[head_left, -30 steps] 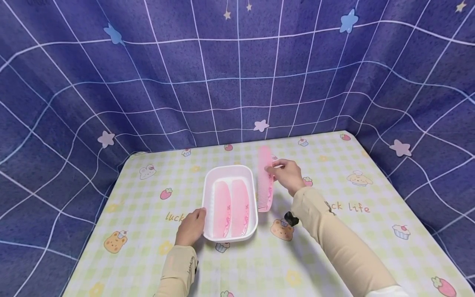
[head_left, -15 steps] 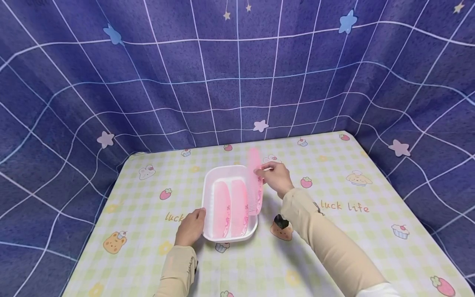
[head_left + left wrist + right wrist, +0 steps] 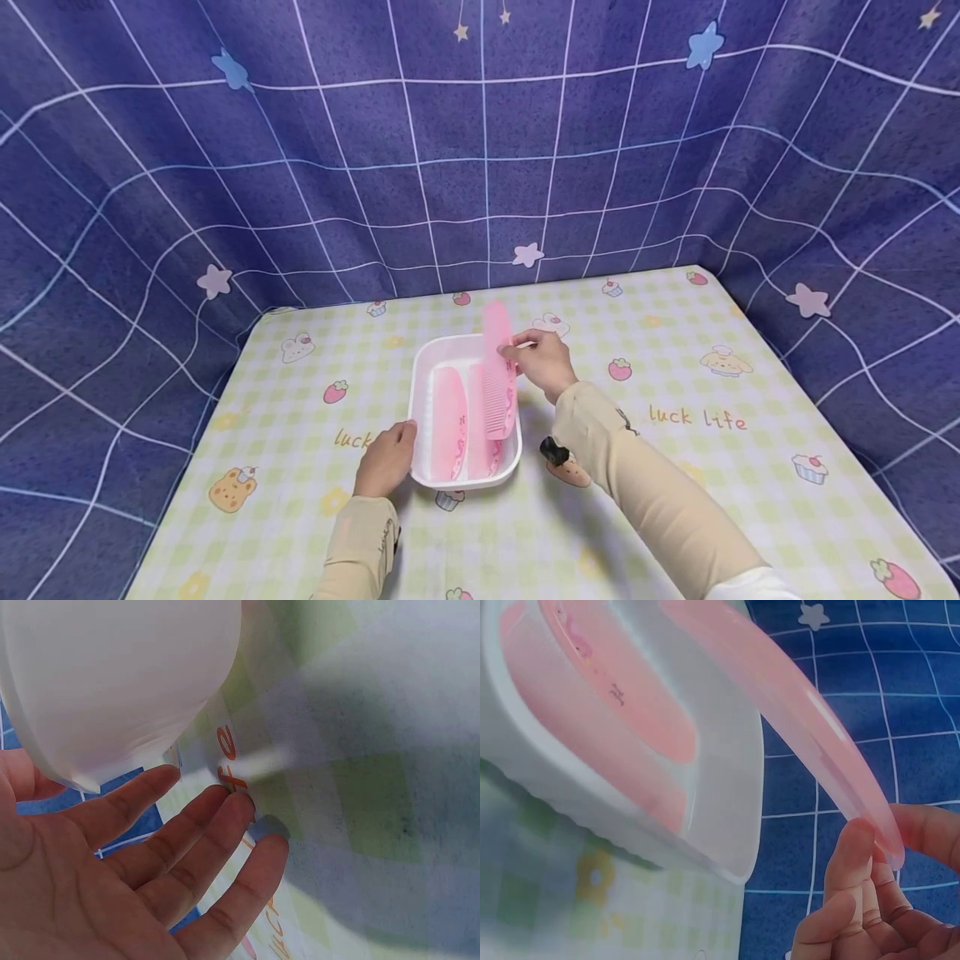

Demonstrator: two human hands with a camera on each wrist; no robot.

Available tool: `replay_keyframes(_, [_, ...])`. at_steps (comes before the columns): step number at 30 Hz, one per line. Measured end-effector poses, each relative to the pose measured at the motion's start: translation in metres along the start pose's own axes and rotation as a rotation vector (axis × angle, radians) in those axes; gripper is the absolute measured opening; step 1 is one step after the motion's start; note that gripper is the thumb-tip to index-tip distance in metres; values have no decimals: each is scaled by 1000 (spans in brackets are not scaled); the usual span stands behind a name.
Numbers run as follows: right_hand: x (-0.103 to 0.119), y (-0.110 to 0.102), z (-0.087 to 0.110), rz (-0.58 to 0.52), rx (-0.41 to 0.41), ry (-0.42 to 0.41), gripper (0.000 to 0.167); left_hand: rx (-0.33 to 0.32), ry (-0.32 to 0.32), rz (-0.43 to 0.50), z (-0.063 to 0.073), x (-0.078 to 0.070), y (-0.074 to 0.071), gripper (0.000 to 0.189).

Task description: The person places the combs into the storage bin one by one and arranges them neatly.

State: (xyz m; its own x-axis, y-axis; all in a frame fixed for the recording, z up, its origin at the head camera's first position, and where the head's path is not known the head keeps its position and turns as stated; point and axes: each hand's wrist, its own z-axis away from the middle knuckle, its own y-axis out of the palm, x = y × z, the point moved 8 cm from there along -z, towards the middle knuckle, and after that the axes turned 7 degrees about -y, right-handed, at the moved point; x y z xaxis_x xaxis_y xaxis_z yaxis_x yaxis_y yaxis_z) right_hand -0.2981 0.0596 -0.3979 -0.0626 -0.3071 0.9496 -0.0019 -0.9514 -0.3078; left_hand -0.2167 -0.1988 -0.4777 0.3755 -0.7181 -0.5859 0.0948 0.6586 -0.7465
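Observation:
In the head view, a pink comb [image 3: 495,387] with a printed spine is pinched between the thumb and fingers of my right hand [image 3: 546,364]. It is held over the right part of a white plastic tray [image 3: 450,340]. Inside the tray lie two similar pink combs side by side: the left comb [image 3: 446,425] shows fully, while the right comb [image 3: 476,425] is partly hidden under the held one. My left hand [image 3: 386,458] holds the tray's left rim, thumb at the edge. The left wrist view shows its index finger against the tray's outer wall, other fingers spread below.
The table [image 3: 285,533] wears a green-and-white checked cloth printed with cartoon bears, strawberries and cupcakes. A dark blue curtain [image 3: 420,192] with grid lines and stars hangs behind and along both sides.
My right hand has carried the comb leftward, from beside the tray to above its right part. My left hand and the tray stay in place.

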Motion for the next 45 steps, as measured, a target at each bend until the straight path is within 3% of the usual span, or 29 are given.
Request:
replay_keyframes(17, [3,22,4,-17,9,-1,23,-9,5,-5,1,0,-1,56])
replay_keyframes(27, [-2,36,6,36,34,12,18,-18,16,-7,3,-2,-2,55])
replay_keyframes(45, [-7,68,14,129,156,42,20,-15,-2,-1,3,-1,-1,56])
